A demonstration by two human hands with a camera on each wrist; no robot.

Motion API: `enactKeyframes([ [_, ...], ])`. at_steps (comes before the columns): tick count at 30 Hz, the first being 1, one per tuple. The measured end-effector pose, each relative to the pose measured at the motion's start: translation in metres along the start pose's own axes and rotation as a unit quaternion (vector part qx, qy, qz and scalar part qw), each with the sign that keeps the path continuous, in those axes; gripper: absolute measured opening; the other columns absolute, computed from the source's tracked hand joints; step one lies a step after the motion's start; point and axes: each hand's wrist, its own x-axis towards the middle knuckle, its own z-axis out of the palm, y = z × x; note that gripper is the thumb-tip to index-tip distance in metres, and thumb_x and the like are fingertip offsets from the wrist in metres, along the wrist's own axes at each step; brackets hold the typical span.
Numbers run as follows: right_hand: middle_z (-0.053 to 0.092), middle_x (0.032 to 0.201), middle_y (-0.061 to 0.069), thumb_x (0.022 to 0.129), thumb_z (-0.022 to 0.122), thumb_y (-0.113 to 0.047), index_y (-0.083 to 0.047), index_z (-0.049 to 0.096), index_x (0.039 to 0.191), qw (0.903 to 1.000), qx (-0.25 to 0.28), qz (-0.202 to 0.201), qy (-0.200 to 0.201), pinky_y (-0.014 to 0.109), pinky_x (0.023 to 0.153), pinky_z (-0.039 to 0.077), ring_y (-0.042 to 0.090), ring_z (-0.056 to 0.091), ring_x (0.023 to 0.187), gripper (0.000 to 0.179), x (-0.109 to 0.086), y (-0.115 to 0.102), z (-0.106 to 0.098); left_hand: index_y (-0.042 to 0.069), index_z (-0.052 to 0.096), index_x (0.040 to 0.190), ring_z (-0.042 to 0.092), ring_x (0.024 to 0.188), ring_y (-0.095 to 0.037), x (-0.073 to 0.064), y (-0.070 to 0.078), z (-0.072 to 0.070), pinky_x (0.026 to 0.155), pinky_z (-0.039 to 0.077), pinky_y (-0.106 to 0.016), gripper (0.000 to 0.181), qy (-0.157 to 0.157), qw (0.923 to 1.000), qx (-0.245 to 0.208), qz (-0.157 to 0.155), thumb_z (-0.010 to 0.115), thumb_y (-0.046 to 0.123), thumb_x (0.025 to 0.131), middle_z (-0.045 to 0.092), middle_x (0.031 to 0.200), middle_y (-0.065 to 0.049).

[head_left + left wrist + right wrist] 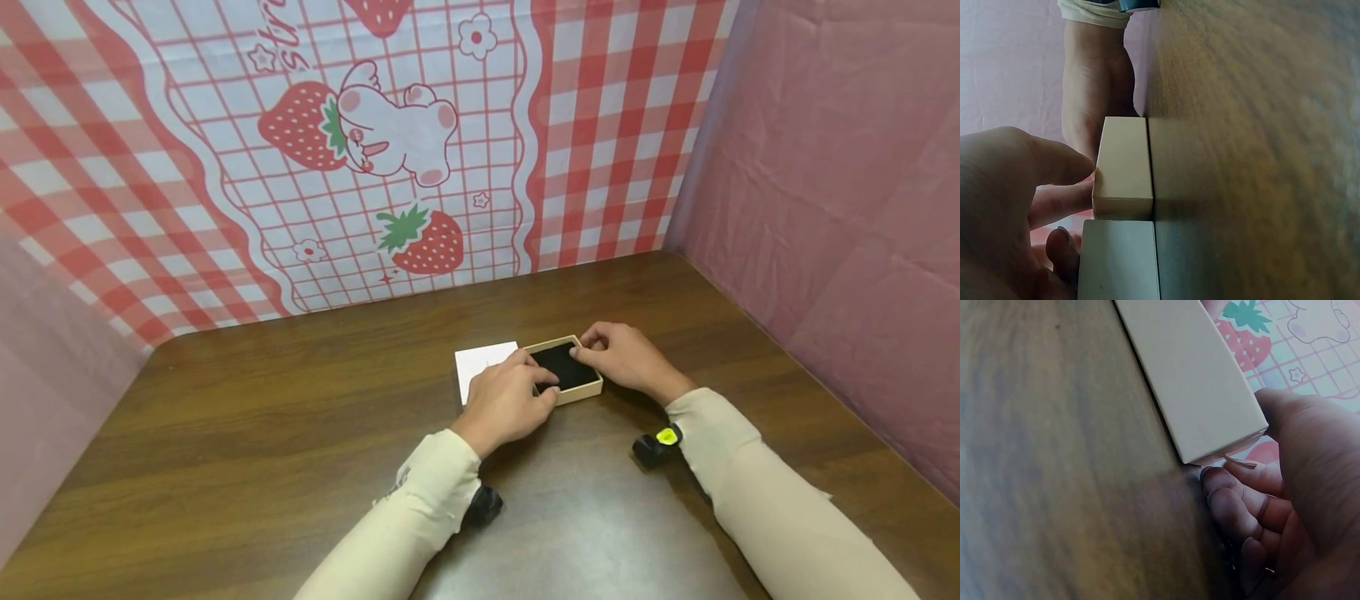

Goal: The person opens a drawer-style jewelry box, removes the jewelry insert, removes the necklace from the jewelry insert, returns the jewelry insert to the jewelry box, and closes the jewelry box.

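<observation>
A shallow cream box (581,392) with a black lining (567,368) lies uncovered on the table. Directly left of it is a white box lid (480,360), partly hidden by my left hand (506,404). That hand rests across the box's left end, fingers reaching over the lining and thumb at the near rim, as the left wrist view shows beside the cream wall (1125,159). My right hand (626,354) holds the box's right end, thumb over the rim and other fingers curled outside. A small ribbon tab (1241,463) sticks out there by the fingertips.
The brown wooden table (300,433) extends around the box. Behind stands a red-and-white strawberry-print cloth (607,125), with a pink cloth (840,208) along the right side. Black wrist-worn devices hang under both cream sleeves (780,483).
</observation>
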Motion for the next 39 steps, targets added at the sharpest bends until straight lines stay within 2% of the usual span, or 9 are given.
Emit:
enactKeyframes([
  [17, 0.067, 0.085, 0.004, 0.092, 0.072, -0.03, -0.004, 0.07, 0.1, 0.9999, 0.016, -0.002, -0.005, 0.033, 0.069, 0.046, 0.019, 0.058, 0.076, 0.027, -0.0008, -0.0027, 0.0008, 0.034, 0.079, 0.11, 0.063, 0.086, -0.018, -0.0008, 0.0006, 0.0, 0.067, 0.049, -0.035, 0.024, -0.006, 1.0, 0.001, -0.002, 0.061, 0.037, 0.095, 0.062, 0.108, 0.009],
  [28, 0.066, 0.081, 0.003, 0.09, 0.075, -0.028, -0.004, 0.071, 0.096, 0.9998, 0.019, -0.009, 0.005, 0.033, 0.067, 0.045, 0.019, 0.057, 0.074, 0.025, -0.0005, -0.001, 0.0014, 0.032, 0.079, 0.107, 0.064, 0.083, -0.018, 0.0006, 0.0006, 0.0003, 0.065, 0.049, -0.034, 0.022, 0.0, 1.0, 0.008, 0.0, 0.062, 0.037, 0.094, 0.063, 0.104, 0.01],
  [39, 0.064, 0.078, 0.004, 0.092, 0.073, -0.029, -0.003, 0.071, 0.097, 0.9999, 0.014, 0.004, 0.006, 0.034, 0.065, 0.046, 0.02, 0.057, 0.072, 0.027, 0.0002, -0.0012, 0.003, 0.031, 0.079, 0.103, 0.064, 0.08, -0.015, 0.0002, -0.0011, -0.001, 0.062, 0.047, -0.032, 0.021, 0.009, 1.0, 0.004, 0.003, 0.063, 0.041, 0.093, 0.064, 0.1, 0.012],
])
